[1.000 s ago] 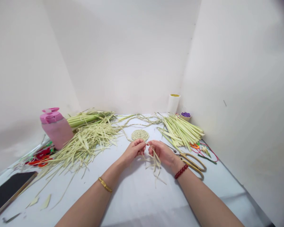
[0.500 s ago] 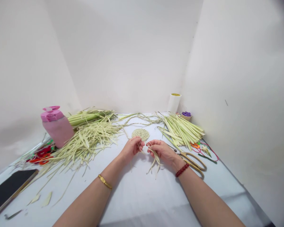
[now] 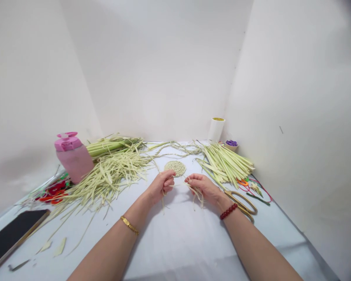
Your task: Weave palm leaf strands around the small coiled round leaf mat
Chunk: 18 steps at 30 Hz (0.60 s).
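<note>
Left hand [image 3: 163, 186], right hand [image 3: 203, 190]: fingers [image 3: 193, 180] curled, pinching leaf strips [image 3: 196, 191]; coiled mat [image 3: 174, 168] formed, just beyond; strip bundle [image 3: 226, 166] unworked, upper right.

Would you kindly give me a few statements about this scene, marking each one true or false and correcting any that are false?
The left hand and the right hand both pinch pale leaf strips. True.
The red bead bracelet is on the left wrist. False: it is on the right wrist.
The gold-handled scissors are in the right hand. False: they lie on the table to that hand's right.
The coiled woven disc lies on the table beyond the hands. True.
The pink bottle lies on its side. False: it stands upright beside the heap of leaf strips.
</note>
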Tool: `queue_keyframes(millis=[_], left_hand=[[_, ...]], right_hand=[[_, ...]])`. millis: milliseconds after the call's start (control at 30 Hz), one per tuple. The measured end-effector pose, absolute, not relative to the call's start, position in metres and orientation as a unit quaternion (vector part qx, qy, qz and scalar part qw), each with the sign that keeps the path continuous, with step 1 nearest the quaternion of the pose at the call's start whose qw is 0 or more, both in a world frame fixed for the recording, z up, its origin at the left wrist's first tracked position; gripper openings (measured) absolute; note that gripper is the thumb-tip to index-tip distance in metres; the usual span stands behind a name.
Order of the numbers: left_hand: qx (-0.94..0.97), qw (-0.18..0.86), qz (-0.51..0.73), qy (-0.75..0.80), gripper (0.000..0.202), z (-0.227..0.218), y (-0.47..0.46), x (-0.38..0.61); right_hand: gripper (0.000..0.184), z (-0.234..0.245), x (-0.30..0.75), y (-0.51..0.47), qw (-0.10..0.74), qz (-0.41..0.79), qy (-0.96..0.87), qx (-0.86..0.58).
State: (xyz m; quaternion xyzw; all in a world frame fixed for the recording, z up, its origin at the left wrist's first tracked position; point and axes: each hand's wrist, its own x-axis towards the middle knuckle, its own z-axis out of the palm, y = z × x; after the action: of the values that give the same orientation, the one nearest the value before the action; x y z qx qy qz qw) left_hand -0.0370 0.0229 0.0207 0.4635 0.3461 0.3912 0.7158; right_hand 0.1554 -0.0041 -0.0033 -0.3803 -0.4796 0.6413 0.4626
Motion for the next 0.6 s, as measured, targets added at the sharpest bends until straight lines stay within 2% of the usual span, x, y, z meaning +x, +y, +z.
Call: queue_keyframes(millis=[233, 433, 600], left_hand=[[0.471, 0.696, 0.405, 0.361, 0.022, 0.0215, 0.0231, -0.0372], [0.472, 0.704, 0.408, 0.340, 0.019, 0.0197, 0.0224, -0.0388], [0.491, 0.684, 0.418, 0.341, 0.021, 0.0179, 0.0238, -0.0376]], right_hand=[[0.023, 0.0001, 0.1577, -0.0051, 0.447, 0.663, -0.465, -0.381], [0.036, 0.0011, 0.1591, -0.0074, 0.381, 0.664, -0.534, -0.359], [0.027, -0.0012, 0.1628, -0.0049, 0.394, 0.642, -0.548, -0.362]])
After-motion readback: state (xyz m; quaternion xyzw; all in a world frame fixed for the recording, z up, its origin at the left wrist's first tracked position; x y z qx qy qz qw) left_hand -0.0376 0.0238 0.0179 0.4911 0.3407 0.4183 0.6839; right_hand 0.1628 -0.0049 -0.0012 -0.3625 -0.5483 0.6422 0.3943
